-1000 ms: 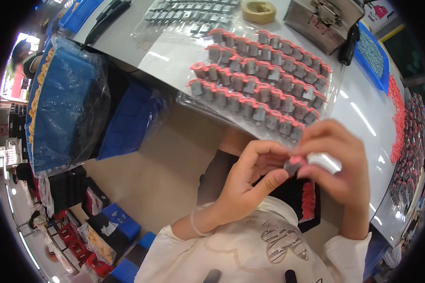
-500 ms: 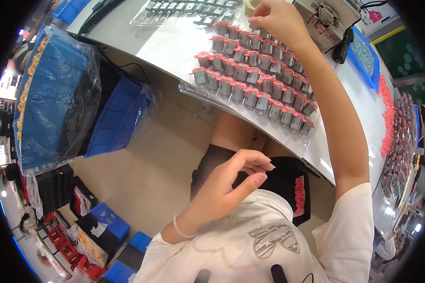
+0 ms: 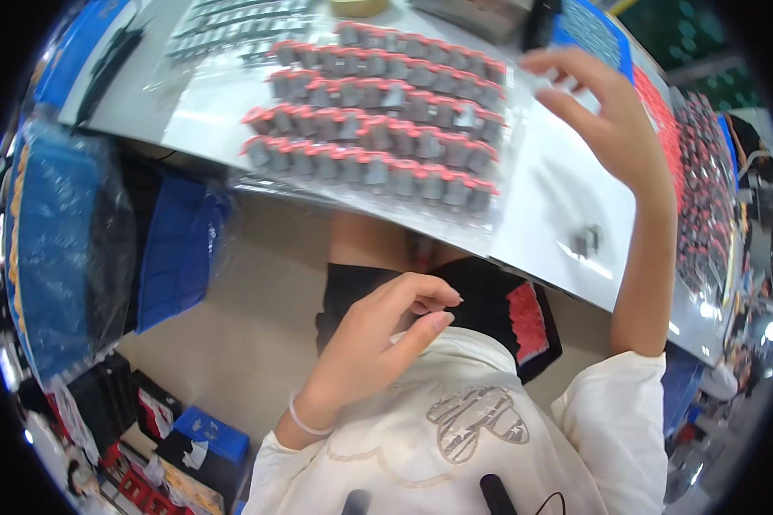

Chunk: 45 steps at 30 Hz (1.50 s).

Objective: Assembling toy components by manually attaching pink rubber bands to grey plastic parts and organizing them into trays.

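Note:
Several rows of small grey metal motors with pinkish-red caps [image 3: 352, 167] stand in a clear plastic tray [image 3: 481, 225] at the table's front. To the right of the rows, my right hand [image 3: 610, 120] is raised over the table with thumb and fingers apart. Nothing shows between its fingers, though they are a little blurred. My left hand [image 3: 378, 339] hovers over my lap, fingers loosely bent and thumb apart, holding nothing. A small blurred metal part [image 3: 586, 240] appears over the white tabletop, left of my right forearm.
Another clear tray of grey parts [image 3: 240, 30] lies back left, near a tape roll [image 3: 359, 7]. A blue bin [image 3: 588, 39] holds small bluish pieces. Red caps [image 3: 661, 129] and many capped motors [image 3: 704, 197] are heaped at right. Blue crates [image 3: 180, 249] stand left, below the table.
My right hand has left the back of the motor rows and moved right, its fingers spreading. The whole view has shifted, while my left hand keeps its pose. The small metal part has come into sight.

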Available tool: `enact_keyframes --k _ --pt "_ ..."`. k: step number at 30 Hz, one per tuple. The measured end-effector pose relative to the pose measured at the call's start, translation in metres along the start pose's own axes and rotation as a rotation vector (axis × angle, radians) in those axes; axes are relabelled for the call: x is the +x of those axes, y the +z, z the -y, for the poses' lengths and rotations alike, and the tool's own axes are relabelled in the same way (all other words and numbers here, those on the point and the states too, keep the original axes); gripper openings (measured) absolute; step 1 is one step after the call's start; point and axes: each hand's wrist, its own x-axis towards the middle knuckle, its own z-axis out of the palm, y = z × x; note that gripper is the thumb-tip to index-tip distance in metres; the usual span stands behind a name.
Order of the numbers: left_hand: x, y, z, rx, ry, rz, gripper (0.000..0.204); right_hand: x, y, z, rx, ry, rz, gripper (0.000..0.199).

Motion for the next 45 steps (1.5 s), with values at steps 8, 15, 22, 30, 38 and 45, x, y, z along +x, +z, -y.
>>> enact_keyframes --k 8,15,22,30,38,45 --pt "0.054 0.064 -0.009 0.32 0.205 0.209 0.026 -0.165 -0.036 0.003 0.147 0.527 0.062 0.035" --pt "0.115 0.135 0.002 0.843 0.534 -0.033 0.048 -0.186 -0.017 0.0 0.236 0.515 -0.086 0.035" --pt "0.129 0.142 0.009 0.937 0.639 0.019 0.042 -0.195 -0.023 -0.015 0.307 0.51 -0.061 0.038" --pt "0.128 0.134 0.024 0.581 0.864 -0.001 0.029 -0.187 -0.032 -0.028 0.298 0.409 0.045 0.034" --pt "0.076 0.097 0.0 -0.324 0.323 -0.117 0.031 -0.171 -0.089 -0.148 -0.112 0.506 -0.308 0.024" --pt "0.05 0.088 -0.005 -0.463 0.272 -0.149 0.027 -0.17 -0.09 -0.239 -0.727 0.392 -0.299 0.017"
